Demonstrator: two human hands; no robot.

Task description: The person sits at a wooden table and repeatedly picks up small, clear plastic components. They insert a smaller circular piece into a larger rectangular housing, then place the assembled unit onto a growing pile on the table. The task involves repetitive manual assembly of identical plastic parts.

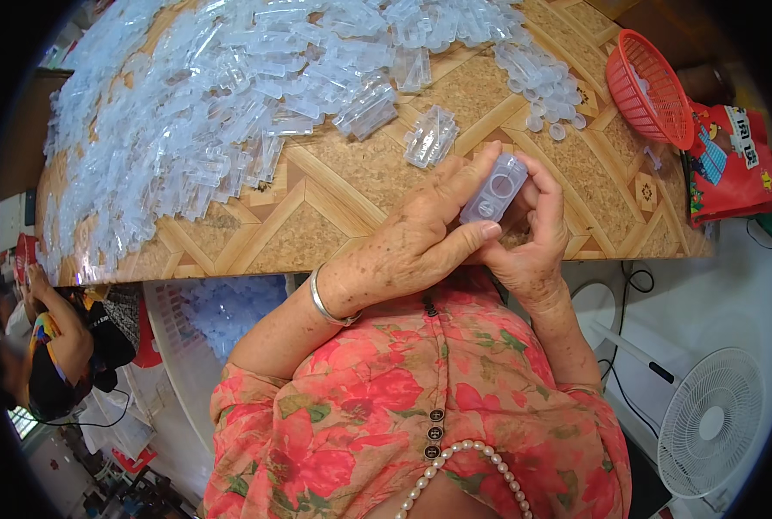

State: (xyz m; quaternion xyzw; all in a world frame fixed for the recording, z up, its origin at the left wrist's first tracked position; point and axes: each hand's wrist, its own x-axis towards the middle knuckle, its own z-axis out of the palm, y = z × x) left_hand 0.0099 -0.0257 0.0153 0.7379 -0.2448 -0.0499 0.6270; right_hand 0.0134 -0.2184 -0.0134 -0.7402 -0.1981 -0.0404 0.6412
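At right, a red bag (736, 164), white fan (710, 423), black cable (625, 298); blurry far left, apparently another person's arm (67, 337).

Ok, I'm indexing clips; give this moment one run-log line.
left hand: holding clear rectangular plastic part; right hand: holding same part; table: clear plastic pieces heaped, red plastic basket

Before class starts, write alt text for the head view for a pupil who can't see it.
The left hand and right hand hold a pale plastic case over a patterned table, with clear pieces heaped at upper left.
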